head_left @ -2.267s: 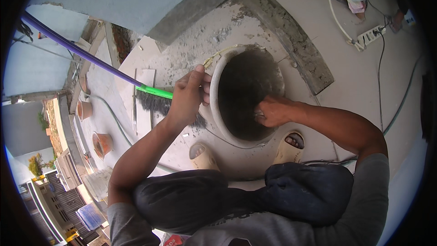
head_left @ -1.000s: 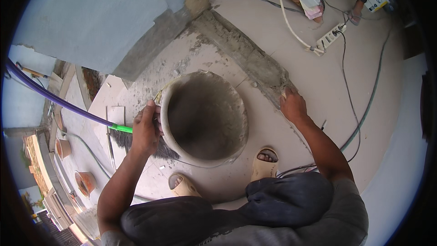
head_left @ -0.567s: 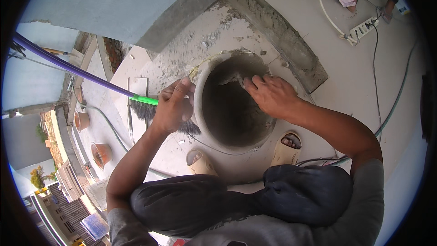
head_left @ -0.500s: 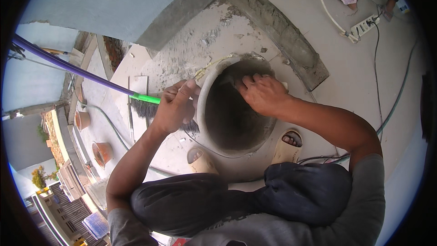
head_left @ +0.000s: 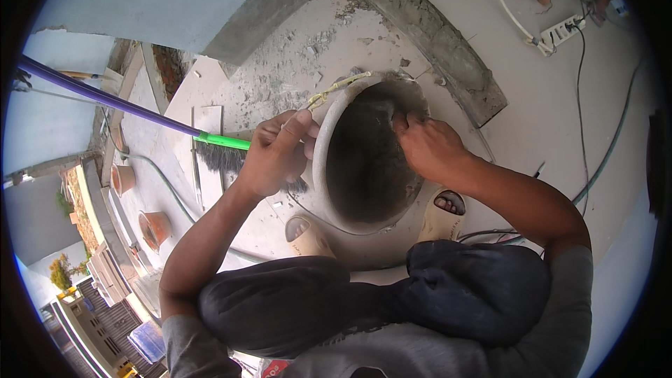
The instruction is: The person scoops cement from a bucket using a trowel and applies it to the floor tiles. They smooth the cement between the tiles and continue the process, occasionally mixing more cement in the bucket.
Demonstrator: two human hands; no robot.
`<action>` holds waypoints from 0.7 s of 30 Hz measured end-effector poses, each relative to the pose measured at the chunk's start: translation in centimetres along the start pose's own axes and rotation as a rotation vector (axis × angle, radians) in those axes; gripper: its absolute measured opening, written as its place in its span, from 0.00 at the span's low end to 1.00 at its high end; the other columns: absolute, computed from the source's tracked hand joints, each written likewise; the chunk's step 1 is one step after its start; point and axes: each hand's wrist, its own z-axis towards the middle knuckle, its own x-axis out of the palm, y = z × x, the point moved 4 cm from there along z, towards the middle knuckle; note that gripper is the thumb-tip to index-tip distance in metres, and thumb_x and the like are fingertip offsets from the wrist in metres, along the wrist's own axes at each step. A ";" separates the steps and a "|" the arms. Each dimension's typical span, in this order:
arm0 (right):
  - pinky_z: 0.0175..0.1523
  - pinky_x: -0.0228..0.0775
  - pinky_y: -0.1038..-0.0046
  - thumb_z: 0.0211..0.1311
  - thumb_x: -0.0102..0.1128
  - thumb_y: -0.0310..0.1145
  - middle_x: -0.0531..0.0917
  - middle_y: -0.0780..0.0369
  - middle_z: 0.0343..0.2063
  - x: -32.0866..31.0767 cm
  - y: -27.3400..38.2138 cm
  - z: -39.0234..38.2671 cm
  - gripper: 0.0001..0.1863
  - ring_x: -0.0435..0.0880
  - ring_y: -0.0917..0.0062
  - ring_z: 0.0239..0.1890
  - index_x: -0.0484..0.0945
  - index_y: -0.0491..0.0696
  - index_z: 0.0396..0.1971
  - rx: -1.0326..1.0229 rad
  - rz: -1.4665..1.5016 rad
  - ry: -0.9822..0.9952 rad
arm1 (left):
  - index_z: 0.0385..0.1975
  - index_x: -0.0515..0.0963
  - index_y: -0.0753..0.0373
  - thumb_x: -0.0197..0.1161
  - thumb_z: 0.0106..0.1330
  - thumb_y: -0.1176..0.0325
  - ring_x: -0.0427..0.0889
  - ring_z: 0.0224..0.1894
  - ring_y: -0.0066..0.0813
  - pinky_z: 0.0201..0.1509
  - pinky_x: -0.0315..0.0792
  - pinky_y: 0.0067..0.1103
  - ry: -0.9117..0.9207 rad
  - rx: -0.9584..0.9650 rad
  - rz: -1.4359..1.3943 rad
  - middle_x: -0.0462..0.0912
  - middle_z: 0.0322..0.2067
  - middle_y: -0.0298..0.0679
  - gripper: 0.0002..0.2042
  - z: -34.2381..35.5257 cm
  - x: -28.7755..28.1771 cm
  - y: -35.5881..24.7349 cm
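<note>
A grey bucket (head_left: 325, 161) with cement residue inside stands on the floor between my feet, its mouth turned up toward me. A yellowish rope handle (head_left: 339, 86) is tied at its far left rim and runs to my left hand (head_left: 276, 154). That hand is closed on the rope, its fingertips close against the outside of the rim. My right hand (head_left: 434, 147) reaches into the bucket, its curled fingers at the right inner wall. Whatever they may hold is hidden. Just left of my left hand lies a broom (head_left: 222, 141) with dark bristles, a green collar and a purple handle.
Mortar crumbs lie beyond the bucket, along a rough cement kerb (head_left: 448, 49). A power strip (head_left: 560, 33) with cords lies far right, near part of another person (head_left: 602, 3). Two clay pots (head_left: 154, 229) and a green hose (head_left: 164, 178) are at left. Beige sandals (head_left: 308, 238) flank the bucket.
The bucket has shifted slightly right and away from me. My right hand has moved right along its inner wall. My left hand stays by the left rim.
</note>
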 end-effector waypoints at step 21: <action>0.41 0.78 0.60 0.55 0.55 0.34 0.83 0.49 0.24 2.2 1.9 0.0 0.12 0.85 0.54 0.31 0.82 0.41 0.26 -0.045 0.180 0.328 | 0.30 0.76 0.64 0.53 0.74 0.53 0.63 0.08 0.15 0.11 0.56 0.14 -0.085 0.078 -0.022 0.73 0.17 0.33 0.19 0.2 0.6 1.0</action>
